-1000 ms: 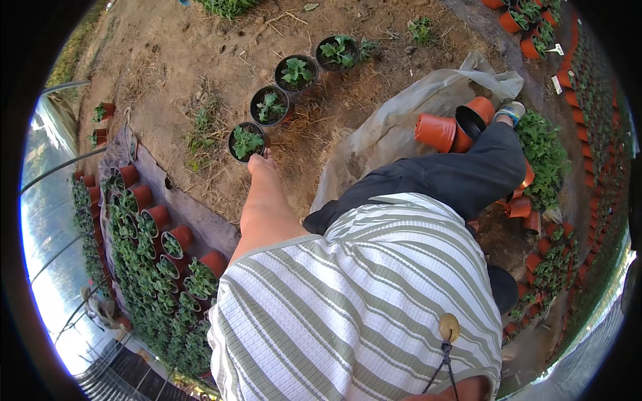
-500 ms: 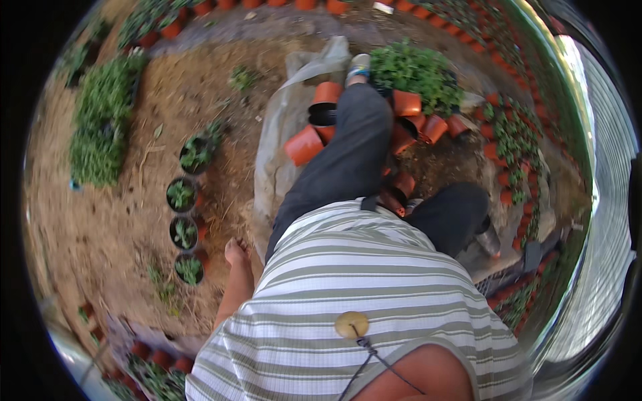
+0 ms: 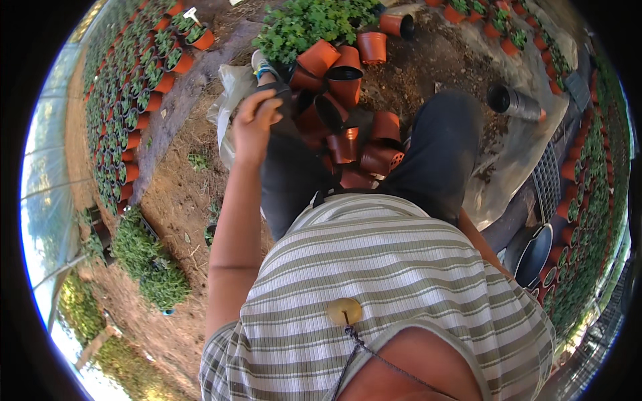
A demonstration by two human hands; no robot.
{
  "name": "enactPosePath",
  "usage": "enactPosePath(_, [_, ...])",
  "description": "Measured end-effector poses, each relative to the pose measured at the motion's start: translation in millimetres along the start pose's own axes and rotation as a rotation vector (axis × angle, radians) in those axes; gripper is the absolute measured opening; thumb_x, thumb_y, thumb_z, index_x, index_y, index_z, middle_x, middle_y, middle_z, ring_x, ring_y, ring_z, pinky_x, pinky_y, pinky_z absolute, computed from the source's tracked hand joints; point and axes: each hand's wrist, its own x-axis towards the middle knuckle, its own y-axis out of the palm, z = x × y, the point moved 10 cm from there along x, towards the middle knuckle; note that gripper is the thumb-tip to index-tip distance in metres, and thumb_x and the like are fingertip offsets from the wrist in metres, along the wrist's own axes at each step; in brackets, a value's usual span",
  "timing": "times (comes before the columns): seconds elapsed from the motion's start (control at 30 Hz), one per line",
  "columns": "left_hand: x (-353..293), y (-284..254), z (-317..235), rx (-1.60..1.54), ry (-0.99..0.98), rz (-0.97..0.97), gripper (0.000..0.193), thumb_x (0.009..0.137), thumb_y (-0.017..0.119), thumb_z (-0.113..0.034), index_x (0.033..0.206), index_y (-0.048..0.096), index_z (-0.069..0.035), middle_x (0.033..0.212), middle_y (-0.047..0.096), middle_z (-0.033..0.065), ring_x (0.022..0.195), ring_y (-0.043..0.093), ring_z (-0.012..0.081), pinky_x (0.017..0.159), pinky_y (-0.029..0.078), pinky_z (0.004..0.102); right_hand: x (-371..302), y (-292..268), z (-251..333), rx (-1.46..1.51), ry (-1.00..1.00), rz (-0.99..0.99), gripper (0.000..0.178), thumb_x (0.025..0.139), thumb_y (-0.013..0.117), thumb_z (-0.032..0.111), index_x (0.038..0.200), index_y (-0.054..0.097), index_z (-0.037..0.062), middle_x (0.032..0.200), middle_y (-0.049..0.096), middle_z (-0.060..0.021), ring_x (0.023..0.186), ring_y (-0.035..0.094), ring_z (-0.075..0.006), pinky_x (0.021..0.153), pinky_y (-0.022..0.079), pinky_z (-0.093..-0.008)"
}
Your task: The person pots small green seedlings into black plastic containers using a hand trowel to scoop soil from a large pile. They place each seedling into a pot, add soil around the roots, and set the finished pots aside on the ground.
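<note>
My left hand (image 3: 253, 130) is raised over my left knee, its fingers loosely bent and apart, with nothing visible in them. Brown-orange plastic plant pots (image 3: 344, 145) lie in a jumbled pile between my legs, several tipped on their sides with dark insides showing. Beyond the pile grows a dense clump of green seedlings (image 3: 304, 30), close to my left shoe. Of my right arm only the forearm (image 3: 480, 242) shows, beside my right thigh; the hand itself is hidden behind my leg and shirt.
Black stacked pots (image 3: 513, 102) lie right of my right knee, on plastic sheeting (image 3: 498, 194). A dark round basin (image 3: 533, 254) stands at the right. Rows of potted plants (image 3: 144, 100) line the far left; more (image 3: 575, 220) line the right. A seedling tray (image 3: 150, 260) sits at left.
My left hand has risen from beside my left hip to above my knee. The view has swung round to the right, and my right forearm now shows.
</note>
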Motion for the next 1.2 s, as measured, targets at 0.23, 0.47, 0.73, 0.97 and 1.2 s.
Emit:
enactPosePath(0.23, [16.3, 290.5, 123.9, 0.879, 0.173, 1.022, 0.023, 0.083, 0.059, -0.025, 0.102, 0.069, -0.015, 0.106, 0.066, 0.0147, 0.1, 0.062, 0.0326, 0.085, 0.051, 0.0402, 26.9, -0.4, 7.1, 0.194, 0.003, 0.023, 0.029, 0.086, 0.049, 0.024, 0.1, 0.067, 0.0076, 0.11, 0.066, -0.0152, 0.103, 0.063, -0.0301, 0.086, 0.051, -0.0424])
enactPosePath(0.47, [-40.8, 342.0, 218.4, 1.372, 0.518, 1.173, 0.035, 0.084, 0.054, -0.025, 0.116, 0.062, -0.016, 0.142, 0.037, 0.0136, 0.122, 0.044, 0.0347, 0.094, 0.042, 0.0474, 76.4, -5.4, 13.3, 0.272, -0.018, 0.044, 0.03, 0.086, 0.048, 0.024, 0.101, 0.068, 0.008, 0.111, 0.066, -0.0151, 0.104, 0.063, -0.0302, 0.087, 0.05, -0.0428])
enactPosePath(0.73, [29.8, 331.3, 219.1, 1.223, 0.431, 0.931, 0.05, 0.082, 0.062, -0.021, 0.128, 0.049, -0.004, 0.137, 0.044, 0.0144, 0.11, 0.053, 0.0359, 0.093, 0.045, 0.0422, 174.9, -48.7, 27.0, 0.194, -0.196, -0.205, 0.035, 0.087, 0.045, 0.025, 0.114, 0.063, 0.0128, 0.114, 0.065, -0.0153, 0.106, 0.061, -0.0337, 0.093, 0.048, -0.0427])
enactPosePath(0.97, [95.3, 315.9, 232.6, 0.947, 0.139, 0.571, 0.03, 0.08, 0.064, -0.019, 0.107, 0.065, -0.006, 0.119, 0.057, 0.0205, 0.11, 0.056, 0.0362, 0.095, 0.045, 0.0417, 174.5, -171.5, 47.1, 0.393, 0.231, -0.284, 0.039, 0.085, 0.053, 0.022, 0.122, 0.055, 0.0083, 0.127, 0.05, -0.0171, 0.121, 0.049, -0.0356, 0.099, 0.043, -0.044])
enactPosePath(1.2, [87.9, 324.0, 254.0, 0.963, -0.08, 0.696, 0.037, 0.079, 0.064, -0.018, 0.115, 0.061, -0.011, 0.13, 0.049, 0.0231, 0.119, 0.05, 0.036, 0.099, 0.043, 0.042, 213.3, -158.1, 69.2, 0.298, 0.268, -0.205, 0.047, 0.085, 0.053, 0.023, 0.129, 0.049, 0.009, 0.134, 0.046, -0.0157, 0.126, 0.046, -0.0315, 0.1, 0.042, -0.0439])
